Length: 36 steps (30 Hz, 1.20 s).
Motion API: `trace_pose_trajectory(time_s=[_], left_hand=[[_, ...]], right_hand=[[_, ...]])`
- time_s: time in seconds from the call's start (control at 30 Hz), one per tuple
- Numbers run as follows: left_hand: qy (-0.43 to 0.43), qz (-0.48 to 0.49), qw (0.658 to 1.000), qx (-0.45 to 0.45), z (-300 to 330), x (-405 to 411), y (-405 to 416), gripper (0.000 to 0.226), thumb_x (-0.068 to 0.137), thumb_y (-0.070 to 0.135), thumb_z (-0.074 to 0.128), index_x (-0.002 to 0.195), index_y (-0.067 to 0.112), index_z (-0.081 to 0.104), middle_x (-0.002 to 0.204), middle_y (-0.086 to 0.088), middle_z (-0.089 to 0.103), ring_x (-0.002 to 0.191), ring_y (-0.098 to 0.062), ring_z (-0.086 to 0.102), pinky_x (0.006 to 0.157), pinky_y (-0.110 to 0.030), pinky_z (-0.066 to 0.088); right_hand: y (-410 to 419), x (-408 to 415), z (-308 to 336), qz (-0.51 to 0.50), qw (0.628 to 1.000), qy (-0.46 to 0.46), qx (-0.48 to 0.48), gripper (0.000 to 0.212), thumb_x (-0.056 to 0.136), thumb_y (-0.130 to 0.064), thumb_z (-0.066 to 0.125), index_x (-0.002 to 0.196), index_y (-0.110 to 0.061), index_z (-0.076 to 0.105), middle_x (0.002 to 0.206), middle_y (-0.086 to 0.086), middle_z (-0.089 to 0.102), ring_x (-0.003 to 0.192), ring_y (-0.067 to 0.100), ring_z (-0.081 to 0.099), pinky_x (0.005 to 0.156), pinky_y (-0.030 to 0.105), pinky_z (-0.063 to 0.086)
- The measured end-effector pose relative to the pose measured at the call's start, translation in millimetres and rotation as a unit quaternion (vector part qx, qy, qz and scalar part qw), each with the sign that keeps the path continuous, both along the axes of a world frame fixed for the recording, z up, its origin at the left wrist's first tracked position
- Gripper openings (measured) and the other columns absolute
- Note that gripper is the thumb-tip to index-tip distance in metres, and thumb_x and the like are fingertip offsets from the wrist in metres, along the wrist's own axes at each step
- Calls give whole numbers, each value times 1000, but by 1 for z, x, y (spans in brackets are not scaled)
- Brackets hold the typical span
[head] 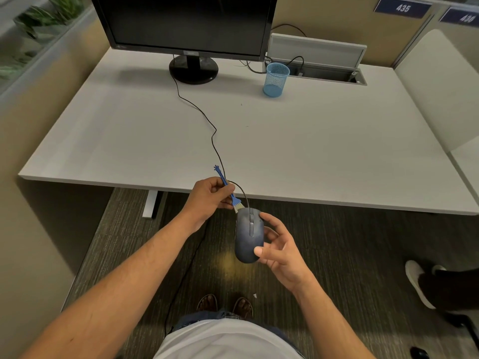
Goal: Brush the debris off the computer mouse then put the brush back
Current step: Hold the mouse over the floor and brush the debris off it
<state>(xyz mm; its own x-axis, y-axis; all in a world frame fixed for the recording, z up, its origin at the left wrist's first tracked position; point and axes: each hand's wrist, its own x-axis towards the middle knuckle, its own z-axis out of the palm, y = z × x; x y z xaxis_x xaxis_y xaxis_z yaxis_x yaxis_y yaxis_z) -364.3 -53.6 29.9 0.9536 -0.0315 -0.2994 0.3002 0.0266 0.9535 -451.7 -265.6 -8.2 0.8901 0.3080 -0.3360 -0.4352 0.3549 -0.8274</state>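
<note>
Two hands work below the worktop [129, 141] edge, over the floor. I note the left hand [207, 195] pinching the blue brush [229, 189], bristles touching the mouse's front. My right hand [278, 248] grips the mouse [247, 234] with curled fingers. Blue mesh cup [276, 79] stands far back.

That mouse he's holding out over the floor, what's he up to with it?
A person is cleaning it. The right hand holds the computer mouse out in front of the desk, over the carpet, its cable running back toward the monitor. The left hand grips a small blue brush, whose bristles touch the front end of the mouse. A blue mesh cup stands on the desk.
</note>
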Motion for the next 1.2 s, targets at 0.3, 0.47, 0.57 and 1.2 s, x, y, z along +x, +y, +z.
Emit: trace_pose_trajectory(time_s=[0.3,0.47,0.57,1.2], left_hand=[[-17,46,998,-28,-6,-9,3,7,94,16,66,93,10,69,79,-1,76,80,-18,75,65,-21,58],[-14,85,995,-50,-12,-16,4,6,94,17,67,93,11,69,80,-2,76,79,-16,75,64,-22,59],[-24,103,992,-64,-14,-21,3,6,94,17,67,94,11,69,80,-1,76,80,-18,75,65,-23,59],[-52,130,985,-101,-12,-51,-6,16,83,25,68,94,14,69,84,-1,76,85,-21,74,74,-28,61]], right_hand=[[3,5,4,-9,1000,-2,17,83,64,-4,84,139,-24,56,131,5,66,117,31,66,81,46,61],[5,6,6,-6,1000,-2,13,84,64,-4,84,140,-22,54,132,6,65,117,31,66,82,47,61],[6,7,6,-8,1000,-1,15,85,63,-4,84,141,-22,54,133,8,64,119,32,65,83,48,60],[2,22,5,-32,999,2,33,86,63,-3,85,141,-23,54,138,13,61,123,36,63,80,48,60]])
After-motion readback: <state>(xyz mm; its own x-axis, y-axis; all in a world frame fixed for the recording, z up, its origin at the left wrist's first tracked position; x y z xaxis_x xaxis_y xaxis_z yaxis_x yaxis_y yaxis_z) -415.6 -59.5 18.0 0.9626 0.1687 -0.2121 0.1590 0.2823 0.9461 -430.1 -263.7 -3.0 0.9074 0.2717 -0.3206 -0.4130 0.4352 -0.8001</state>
